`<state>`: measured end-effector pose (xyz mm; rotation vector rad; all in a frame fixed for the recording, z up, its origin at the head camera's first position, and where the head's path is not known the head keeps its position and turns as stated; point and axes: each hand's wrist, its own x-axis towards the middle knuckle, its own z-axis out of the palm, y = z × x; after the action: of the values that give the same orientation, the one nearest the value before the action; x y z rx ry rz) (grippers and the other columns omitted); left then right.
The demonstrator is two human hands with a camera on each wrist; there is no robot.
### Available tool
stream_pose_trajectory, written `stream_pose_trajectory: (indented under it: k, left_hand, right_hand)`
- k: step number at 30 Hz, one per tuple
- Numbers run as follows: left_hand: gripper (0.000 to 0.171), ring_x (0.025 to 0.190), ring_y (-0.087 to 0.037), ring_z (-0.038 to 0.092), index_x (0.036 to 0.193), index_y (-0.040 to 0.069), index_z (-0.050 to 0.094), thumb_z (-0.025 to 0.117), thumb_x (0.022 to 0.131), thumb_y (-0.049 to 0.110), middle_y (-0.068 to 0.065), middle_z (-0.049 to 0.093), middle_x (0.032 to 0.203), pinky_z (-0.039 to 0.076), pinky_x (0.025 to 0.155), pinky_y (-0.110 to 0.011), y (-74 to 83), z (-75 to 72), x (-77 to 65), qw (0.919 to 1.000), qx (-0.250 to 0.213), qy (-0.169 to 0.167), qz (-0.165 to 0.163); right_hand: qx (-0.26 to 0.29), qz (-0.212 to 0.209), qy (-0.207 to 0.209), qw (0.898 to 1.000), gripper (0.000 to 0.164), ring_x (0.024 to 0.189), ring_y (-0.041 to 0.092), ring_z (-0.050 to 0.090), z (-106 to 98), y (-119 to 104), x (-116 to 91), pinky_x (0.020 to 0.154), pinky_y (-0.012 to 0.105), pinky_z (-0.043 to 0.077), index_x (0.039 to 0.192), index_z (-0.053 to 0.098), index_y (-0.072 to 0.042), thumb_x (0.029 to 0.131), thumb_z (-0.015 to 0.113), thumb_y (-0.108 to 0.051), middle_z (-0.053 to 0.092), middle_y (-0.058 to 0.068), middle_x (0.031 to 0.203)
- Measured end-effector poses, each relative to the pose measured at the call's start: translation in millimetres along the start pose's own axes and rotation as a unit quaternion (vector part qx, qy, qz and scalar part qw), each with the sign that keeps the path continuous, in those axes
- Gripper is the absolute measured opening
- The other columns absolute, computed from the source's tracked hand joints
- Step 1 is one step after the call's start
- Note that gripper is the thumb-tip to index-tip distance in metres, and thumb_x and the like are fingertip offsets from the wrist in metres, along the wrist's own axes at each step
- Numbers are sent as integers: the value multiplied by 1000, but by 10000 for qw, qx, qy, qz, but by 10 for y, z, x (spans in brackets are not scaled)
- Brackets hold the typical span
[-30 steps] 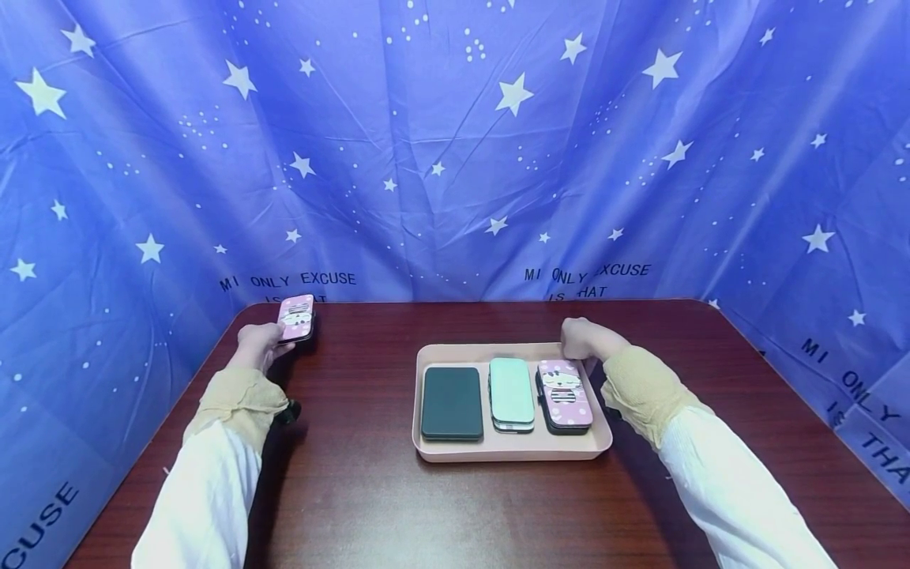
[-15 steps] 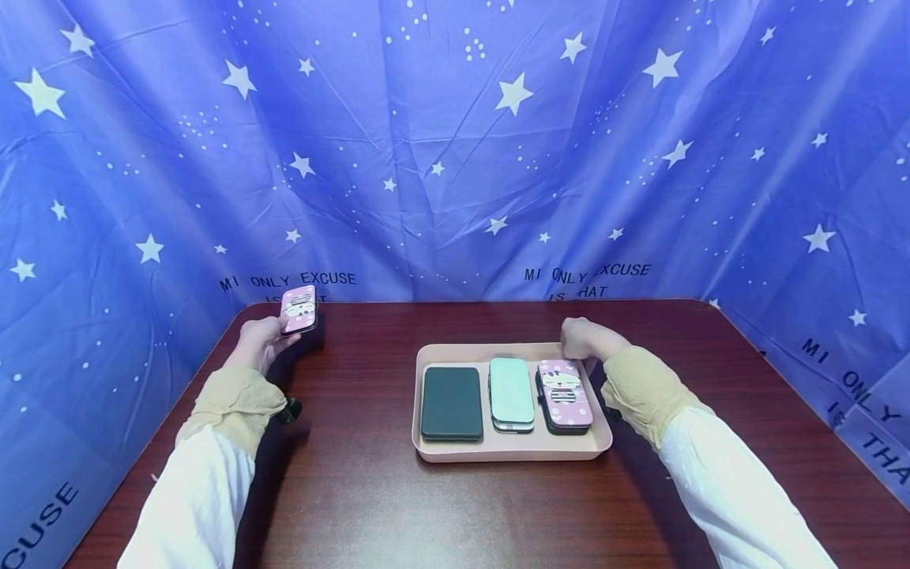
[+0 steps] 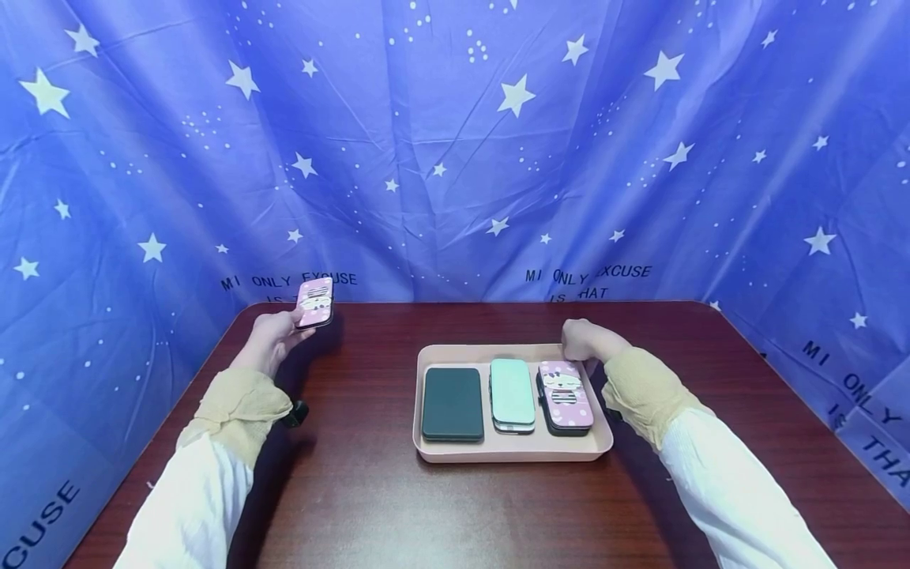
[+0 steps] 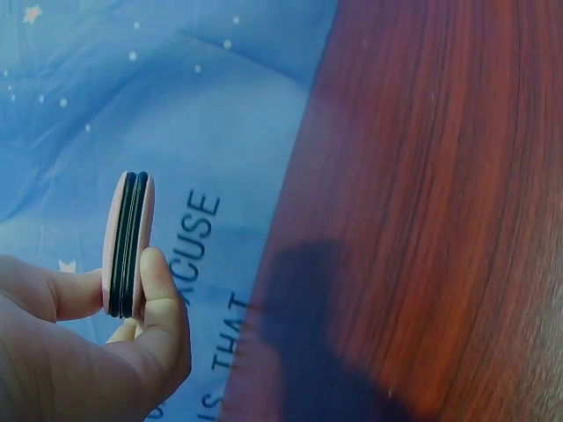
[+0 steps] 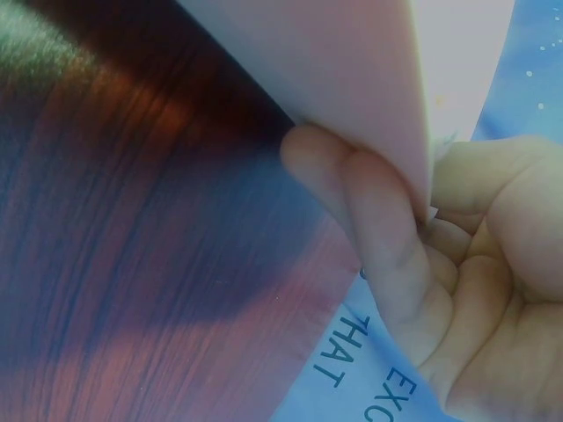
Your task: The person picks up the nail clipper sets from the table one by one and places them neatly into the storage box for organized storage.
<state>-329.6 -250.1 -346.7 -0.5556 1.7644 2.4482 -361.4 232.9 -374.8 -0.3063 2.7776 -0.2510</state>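
My left hand (image 3: 273,336) holds a small flat pink case (image 3: 315,303) with a cat picture above the far left of the table. In the left wrist view, thumb and fingers pinch the same case (image 4: 129,242) by its lower end, its black rims edge-on. At the far right corner of a beige tray (image 3: 512,456), my right hand (image 3: 590,340) grips the rim. The right wrist view shows that hand (image 5: 466,255) with thumb and fingers on either side of the tray wall (image 5: 352,79). Lying in the tray are a dark green case (image 3: 453,403), a mint-green case (image 3: 513,391) and another pink cat case (image 3: 566,395).
The tray stands right of centre on a dark red-brown wooden table (image 3: 355,490). A blue curtain (image 3: 426,221) with stars and printed words hangs behind the table and along both sides. A small black object (image 3: 295,413) sits at my left wrist.
My left hand has lifted the pink case higher and carried it slightly to the right. The right hand and the tray have kept their places.
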Motion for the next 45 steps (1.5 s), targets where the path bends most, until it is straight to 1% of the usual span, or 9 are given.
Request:
stream_pose_trajectory:
  k: [5,12,16,20,24,31,36,41,45]
  left_hand:
    - [25,64,-6,60,123,-5,39,40,98,1,1,62,67,56,65,-20,5,105,-44,9998,2,-177,61]
    - [32,67,-6,61,129,-9,36,40,98,0,2,63,70,56,67,-21,3,239,-131,9980,62,-576,248]
    - [37,68,-5,62,133,-10,33,40,98,1,2,64,71,55,67,-20,14,325,-185,9970,115,-693,312]
    - [20,67,-6,62,116,-5,44,42,98,1,1,64,70,55,67,-21,28,413,-226,9969,-30,-752,220]
    - [4,68,-9,63,99,0,48,44,97,0,-1,65,71,56,68,-23,39,493,-256,9956,-335,-870,87]
    - [3,70,-10,63,98,0,49,46,96,0,-3,66,73,56,69,-24,53,571,-331,9926,-472,-1109,120]
    - [5,70,-11,64,97,0,50,46,96,-2,-4,66,74,57,69,-25,56,634,-391,9914,-485,-1216,38]
    - [5,71,-11,64,98,0,51,49,94,-2,-4,66,76,57,71,-25,36,712,-448,9918,-300,-1243,44]
    - [6,73,-11,64,99,0,52,51,94,-2,-4,66,77,57,74,-27,11,775,-484,9916,-192,-1280,80]
  right_hand:
    - [104,42,-6,9999,18,42,18,61,7,12,-2,42,28,52,68,60,-2,74,45,6,64,13,71]
    - [185,71,-73,9998,18,42,18,62,15,16,1,41,28,52,67,59,-3,74,44,6,64,13,71]
    - [269,120,-80,9995,18,42,19,62,5,15,2,42,29,52,69,60,-2,75,44,6,64,14,72]
    - [483,213,-126,9985,19,42,22,63,-6,17,2,43,31,53,68,58,-1,75,43,7,64,17,74]
    - [570,235,-153,9980,19,43,23,63,-8,24,8,43,31,54,66,58,-1,75,43,7,65,19,75]
    - [534,236,-154,9982,18,43,23,63,-14,19,10,43,31,54,68,59,0,77,44,5,66,18,76]
    - [530,261,-166,9981,19,43,23,63,-10,18,8,43,31,53,68,59,0,77,43,5,66,17,74]
    - [512,270,-154,9982,18,43,23,63,-5,16,7,43,31,53,68,59,0,76,44,6,66,20,78]
    - [432,221,-139,9987,18,42,21,63,3,17,10,42,30,53,67,57,-2,74,43,7,65,17,74]
